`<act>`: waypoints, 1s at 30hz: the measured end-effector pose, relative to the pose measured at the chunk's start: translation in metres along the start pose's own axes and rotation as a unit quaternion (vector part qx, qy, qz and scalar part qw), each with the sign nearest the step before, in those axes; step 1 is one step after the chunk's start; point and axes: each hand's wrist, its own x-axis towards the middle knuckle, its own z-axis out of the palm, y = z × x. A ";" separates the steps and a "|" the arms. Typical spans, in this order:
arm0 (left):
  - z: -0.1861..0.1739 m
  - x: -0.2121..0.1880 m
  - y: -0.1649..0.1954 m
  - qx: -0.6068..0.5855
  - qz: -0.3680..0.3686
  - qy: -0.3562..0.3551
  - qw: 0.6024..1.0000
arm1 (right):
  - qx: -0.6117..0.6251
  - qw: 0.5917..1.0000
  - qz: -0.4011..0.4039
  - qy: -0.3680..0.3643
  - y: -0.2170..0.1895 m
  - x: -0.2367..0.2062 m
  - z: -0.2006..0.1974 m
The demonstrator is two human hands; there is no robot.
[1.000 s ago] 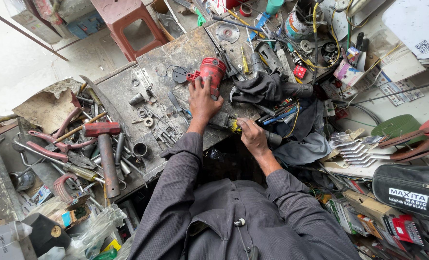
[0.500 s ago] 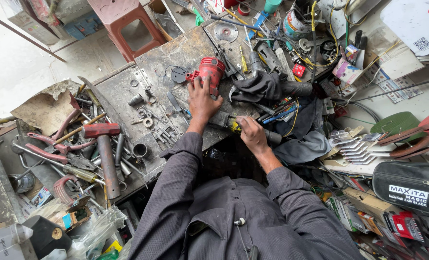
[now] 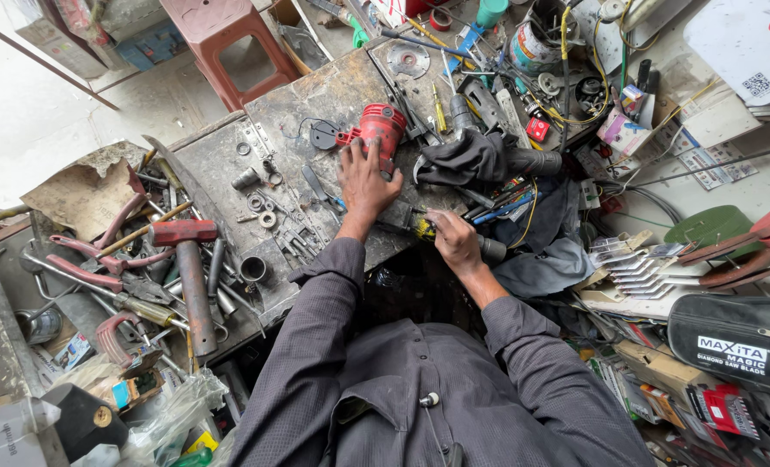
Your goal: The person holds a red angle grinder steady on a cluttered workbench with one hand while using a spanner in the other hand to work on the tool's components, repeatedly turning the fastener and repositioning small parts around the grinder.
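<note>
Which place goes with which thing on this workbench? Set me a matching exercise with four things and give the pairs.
Things:
1. red power tool housing
2. red-headed hammer
3. plastic stool
4. black cloth

Places:
A. on the floor beyond the bench's far edge
B. under the fingers of the left hand
C. among the pliers and wrenches at the bench's left end
D. just beyond the right hand, right of the red housing

Pairs: 1-B, 2-C, 3-A, 4-D
</note>
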 end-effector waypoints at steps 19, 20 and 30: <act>0.007 -0.022 0.006 0.062 0.320 -0.170 0.930 | 0.175 0.970 0.162 -0.038 0.026 0.013 -0.017; 0.009 -0.021 0.005 0.064 0.312 -0.163 0.934 | 0.161 0.974 0.153 -0.046 0.028 0.015 -0.019; 0.011 -0.023 0.012 0.100 0.297 -0.178 0.933 | -0.260 0.965 -0.030 0.034 0.059 0.079 -0.054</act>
